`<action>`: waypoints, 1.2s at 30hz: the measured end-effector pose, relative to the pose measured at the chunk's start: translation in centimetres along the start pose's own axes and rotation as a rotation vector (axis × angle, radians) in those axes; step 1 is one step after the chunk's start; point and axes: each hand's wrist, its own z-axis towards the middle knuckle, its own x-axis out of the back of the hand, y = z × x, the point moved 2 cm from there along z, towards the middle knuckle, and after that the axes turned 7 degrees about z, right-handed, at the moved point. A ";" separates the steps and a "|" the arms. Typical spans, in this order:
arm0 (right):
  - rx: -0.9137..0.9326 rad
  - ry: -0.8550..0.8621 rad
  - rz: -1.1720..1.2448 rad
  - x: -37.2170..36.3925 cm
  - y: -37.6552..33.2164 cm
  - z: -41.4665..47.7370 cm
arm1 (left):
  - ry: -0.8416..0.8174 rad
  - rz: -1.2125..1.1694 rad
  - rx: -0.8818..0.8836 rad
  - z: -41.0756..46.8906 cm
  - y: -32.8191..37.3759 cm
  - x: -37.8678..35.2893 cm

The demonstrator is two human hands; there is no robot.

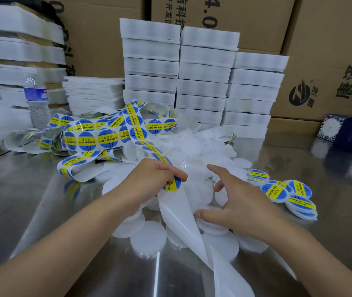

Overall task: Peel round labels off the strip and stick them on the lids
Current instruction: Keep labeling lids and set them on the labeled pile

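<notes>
Centrally, left hand (149, 179) fingers gripping label strip (108, 137), right hand (243, 200) fingers spread wide over white lids (147, 230)

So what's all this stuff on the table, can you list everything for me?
strip: one, white backing with blue-and-yellow round labels, tangled centre-left, bare end trailing toward the camera
plain lids: many, white, heaped at centre
labelled lids: several, blue-and-yellow tops, right of the heap
packs: many, white, stacked behind and at left
cartons: several, brown, along the back
bottle: one, clear with blue label, far left
box: one, dark blue and white, far right
table: one, shiny steel
left hand: grips the strip at its last label
right hand: fingers spread over the plain lids, holding nothing
</notes>
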 end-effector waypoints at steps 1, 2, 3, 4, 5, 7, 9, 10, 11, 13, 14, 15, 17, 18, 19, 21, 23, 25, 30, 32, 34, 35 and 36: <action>0.000 -0.006 -0.012 0.0 0.0 0.0 | 0.001 0.001 0.001 0.0 0.0 0.0; 0.001 -0.011 -0.016 0.0 0.1 0.0 | -0.001 0.004 0.002 0.0 0.0 0.0; 0.001 -0.015 -0.008 0.0 0.1 0.0 | -0.002 0.006 0.002 -0.1 0.0 0.0; 0.003 -0.014 0.008 0.0 0.2 0.1 | -0.001 0.007 0.002 -0.1 0.1 0.0; 0.008 -0.007 0.024 0.0 0.2 0.1 | 0.002 0.006 0.003 -0.1 0.1 0.0; 0.024 0.017 0.050 0.1 0.3 0.1 | 0.009 0.007 0.004 -0.2 0.1 0.0; 0.034 0.056 0.095 0.4 0.3 0.2 | 0.013 0.015 0.010 -0.2 0.1 -0.1; 0.041 0.083 0.123 0.6 0.3 0.1 | 0.012 0.016 0.015 -0.3 0.2 -0.1; 0.054 0.116 0.148 0.8 0.2 0.1 | 0.010 0.016 0.021 -0.3 0.2 -0.1; 0.093 0.186 0.203 1.1 0.0 0.1 | -0.005 0.019 0.025 -0.4 0.2 -0.1; 0.121 0.214 0.236 1.1 -0.1 0.0 | -0.022 0.019 0.026 -0.4 0.2 -0.2; 0.155 0.239 0.265 1.2 -0.3 0.0 | -0.049 0.010 0.030 -0.4 0.2 -0.2; 0.232 0.273 0.283 1.1 -0.7 -0.2 | -0.122 -0.017 0.034 -0.5 0.2 -0.5; 0.274 0.287 0.270 1.0 -1.0 -0.3 | -0.152 -0.016 0.033 -0.5 0.1 -0.6; 0.311 0.300 0.249 1.0 -1.2 -0.4 | -0.167 -0.005 0.032 -0.5 0.0 -0.7; 0.361 0.328 0.222 0.8 -1.4 -0.4 | -0.168 0.003 0.032 -0.4 -0.1 -0.7; 0.397 0.356 0.232 0.7 -1.5 -0.4 | -0.162 -0.014 0.039 -0.4 -0.1 -0.7; 0.430 0.368 0.240 0.5 -1.4 -0.4 | -0.174 -0.018 0.049 -0.4 -0.2 -0.7; 0.502 0.351 0.225 0.4 -1.7 -0.6 | -0.212 -0.070 0.040 -0.5 0.0 -0.6; 0.517 0.425 0.266 0.7 -1.9 -0.7 | -0.206 -0.125 0.045 -0.5 0.0 -0.4; 0.526 0.524 0.330 1.1 -2.2 -1.0 | -0.200 -0.163 0.050 -0.5 0.0 -0.3; 0.529 0.564 0.374 1.4 -2.2 -1.2 | -0.198 -0.175 0.053 -0.5 -0.1 -0.3; 0.521 0.590 0.436 1.7 -2.3 -1.3 | -0.197 -0.184 0.055 -0.5 -0.1 -0.3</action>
